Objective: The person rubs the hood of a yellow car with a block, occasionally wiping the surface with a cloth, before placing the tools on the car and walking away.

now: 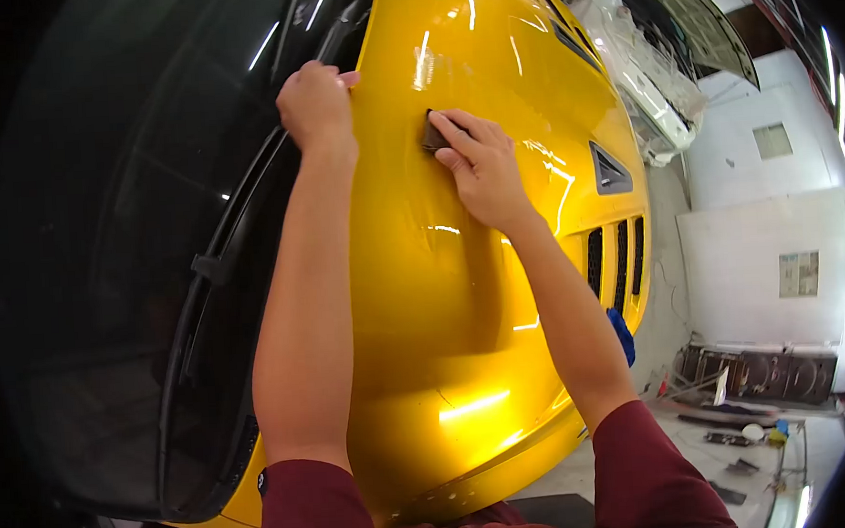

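Observation:
A glossy yellow car hood (pixel 415 303) fills the middle of the head view. My right hand (pixel 482 165) holds a small dark block (pixel 432 137) between thumb and fingers, pressed flat on the hood's upper middle. Up and to the left, my left hand (pixel 317 102) rests at the hood's rear edge beside the windshield, its fingers curled and mostly turned away from view. Whether it grips anything there is hidden. Light streaks and a dull smeared patch show on the yellow paint near the block.
A dark windshield (pixel 108 280) with a black wiper arm (pixel 238 202) lies on the left. Hood vents (pixel 612 170) and a blue cloth (pixel 621 337) are on the right. Beyond stand a plastic-covered car (pixel 658 99) and parts on the floor.

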